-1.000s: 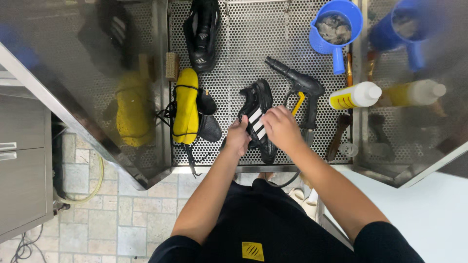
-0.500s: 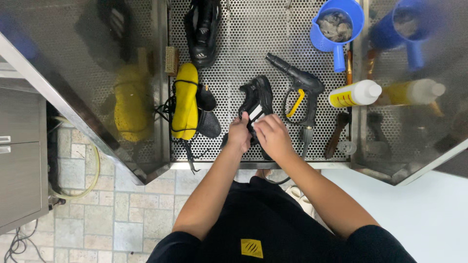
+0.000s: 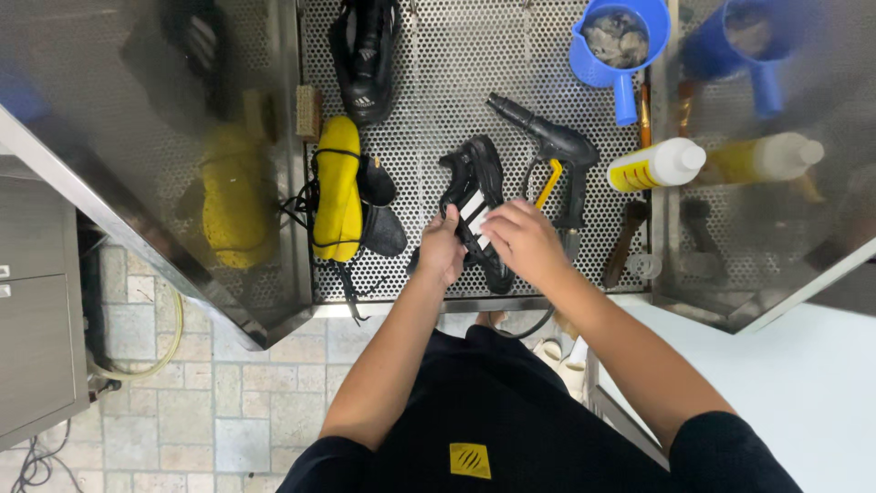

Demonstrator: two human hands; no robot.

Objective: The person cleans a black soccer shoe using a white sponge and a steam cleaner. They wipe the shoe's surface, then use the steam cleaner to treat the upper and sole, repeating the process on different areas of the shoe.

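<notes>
A black sports shoe with white stripes lies on the perforated metal tray in front of me. My left hand grips its near left side. My right hand rests on its right side over the stripes, fingers curled on the upper. Both hands hold the shoe near the tray's front edge.
A black spray gun lies right of the shoe. Yellow insoles and dark insoles lie to the left. Another black shoe sits at the back. A blue jug, a white-and-yellow bottle and a brush are at the right.
The shoe and both hands have shifted slightly toward the tray's front edge; my right hand has slid further over the striped side.
</notes>
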